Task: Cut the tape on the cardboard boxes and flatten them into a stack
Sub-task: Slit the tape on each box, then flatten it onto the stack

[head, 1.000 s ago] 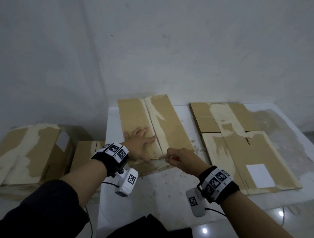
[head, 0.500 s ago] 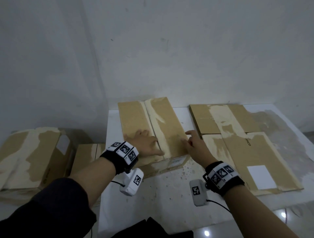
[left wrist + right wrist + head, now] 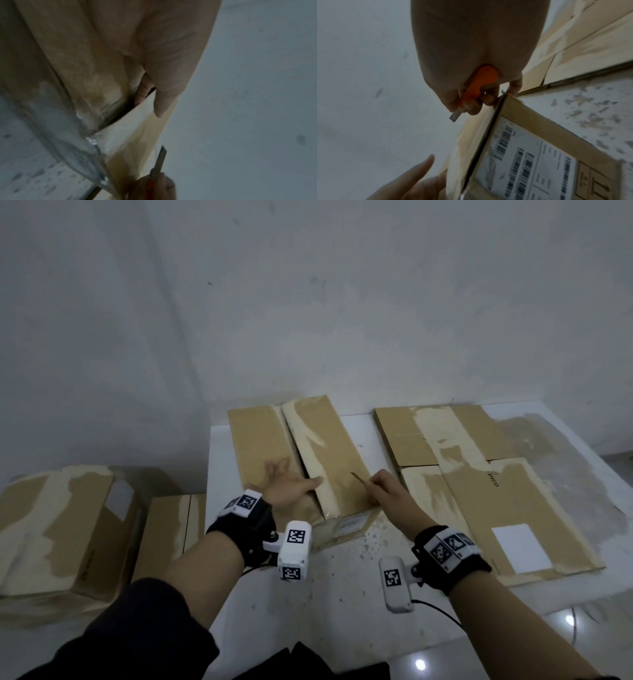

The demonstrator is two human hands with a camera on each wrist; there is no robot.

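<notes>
A taped cardboard box (image 3: 329, 446) lies on the white table (image 3: 342, 594), a shipping label (image 3: 530, 155) on its near end. My left hand (image 3: 291, 487) is at the centre seam. Its thumb (image 3: 163, 97) lies on top of the right flap (image 3: 137, 135) and a fingertip reaches into the dark gap under that flap's edge, which stands slightly raised. My right hand (image 3: 385, 489) grips an orange utility knife (image 3: 476, 86) with its blade (image 3: 358, 477) out. The blade hovers just above the right flap, near its outer edge.
Flattened cardboard (image 3: 479, 491) with a white label lies on the right half of the table. Two more taped boxes (image 3: 58, 535) (image 3: 168, 529) stand on a lower surface at the left. A grey wall runs close behind the table.
My right hand went from the seam at the box's near end to the right flap's outer side with the knife. My left hand moved from flat on the left flap to the seam, and the flap's edge rose.
</notes>
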